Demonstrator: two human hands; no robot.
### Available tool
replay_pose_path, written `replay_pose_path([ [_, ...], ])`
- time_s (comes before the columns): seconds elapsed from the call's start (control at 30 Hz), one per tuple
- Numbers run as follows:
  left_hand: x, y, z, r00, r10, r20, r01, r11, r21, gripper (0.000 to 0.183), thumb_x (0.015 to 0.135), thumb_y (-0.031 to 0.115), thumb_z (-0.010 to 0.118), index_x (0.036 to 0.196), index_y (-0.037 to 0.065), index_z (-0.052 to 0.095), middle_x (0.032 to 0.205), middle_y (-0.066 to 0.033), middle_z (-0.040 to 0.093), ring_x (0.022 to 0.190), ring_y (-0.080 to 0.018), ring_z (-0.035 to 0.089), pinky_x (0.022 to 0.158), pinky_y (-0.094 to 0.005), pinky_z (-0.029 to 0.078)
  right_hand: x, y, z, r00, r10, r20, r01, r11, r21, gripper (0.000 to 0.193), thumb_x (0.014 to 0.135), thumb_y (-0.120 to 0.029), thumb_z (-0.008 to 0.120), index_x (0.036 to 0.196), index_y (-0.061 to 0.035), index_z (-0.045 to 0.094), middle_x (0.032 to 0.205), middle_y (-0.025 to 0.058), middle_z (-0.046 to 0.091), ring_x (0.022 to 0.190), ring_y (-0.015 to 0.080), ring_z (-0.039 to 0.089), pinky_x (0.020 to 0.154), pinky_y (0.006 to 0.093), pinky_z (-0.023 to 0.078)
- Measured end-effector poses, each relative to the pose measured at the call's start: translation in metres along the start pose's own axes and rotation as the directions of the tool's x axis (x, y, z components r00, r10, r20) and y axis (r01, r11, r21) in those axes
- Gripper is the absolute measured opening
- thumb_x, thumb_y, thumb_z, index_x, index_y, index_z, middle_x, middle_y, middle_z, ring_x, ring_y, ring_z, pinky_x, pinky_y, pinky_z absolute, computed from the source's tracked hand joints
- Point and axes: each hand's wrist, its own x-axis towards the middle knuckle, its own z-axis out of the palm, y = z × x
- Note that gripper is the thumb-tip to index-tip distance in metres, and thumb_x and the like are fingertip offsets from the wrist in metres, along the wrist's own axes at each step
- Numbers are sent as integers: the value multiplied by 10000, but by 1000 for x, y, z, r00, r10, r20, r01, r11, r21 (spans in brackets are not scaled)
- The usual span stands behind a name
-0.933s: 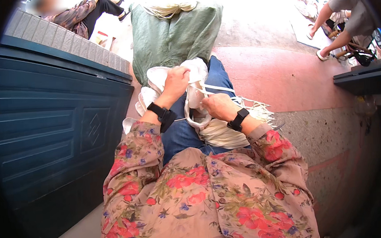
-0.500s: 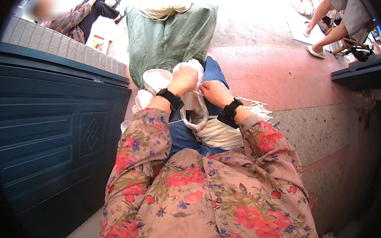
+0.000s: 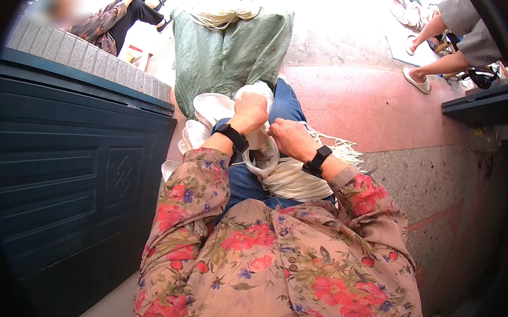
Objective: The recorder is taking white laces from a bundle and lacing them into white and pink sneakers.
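Observation:
My left hand is closed on a white cloth piece with a looped, rounded edge, which hangs below the fingers between my knees. Close by on the right, my right hand has its fingers pinched together at the edge of that cloth. Whatever those fingertips hold is too small to make out. Several more white rounded cloth pieces are gathered beside and beyond my left wrist. Across my lap, under the right forearm, lies a bundle of cream cords, its loose ends spreading to the right.
A large green woven sack stands just past my knees, topped by more cream cords. Dark blue panelled door on the left, dark ledge at right. One person sits far left; another person's legs show far right.
My right hand has shifted slightly down and to the right, its wrist turning a little. My left hand stays on the cloth. At far right, the other person's legs have moved slightly.

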Motion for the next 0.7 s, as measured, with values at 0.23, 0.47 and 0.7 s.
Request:
replay_pose_path([
  [0.23, -5, -30, 6, 902, -326, -285, 108, 807, -581, 239, 787, 230, 548, 779, -3, 604, 738, -184, 597, 701, -291, 588, 619, -358, 445, -5, 0, -12, 959, 165, -230, -142, 984, 111, 99, 793, -148, 501, 797, -89, 580, 751, 93, 533, 670, 294, 573, 595, 387, 469],
  [0.47, -42, -56, 10, 935, -354, -33, 249, 717, -651, 277, 815, 245, 539, 771, -24, 587, 626, -94, 551, 603, -142, 511, 558, -307, 402, -13, -6, 2, 980, 184, 74, -191, 977, 99, 189, 836, -210, 470, 842, -34, 539, 848, 157, 567, 738, 326, 579, 629, 422, 465],
  [0.7, -60, -55, 8, 964, -185, 192, 248, 357, -900, 203, 817, 251, 574, 849, 53, 602, 730, 34, 535, 637, -63, 456, 529, -215, 355, -10, -7, 0, 943, 297, 148, -320, 933, 164, 211, 846, -215, 455, 806, -18, 518, 742, 187, 568, 728, 360, 561, 639, 444, 433],
])
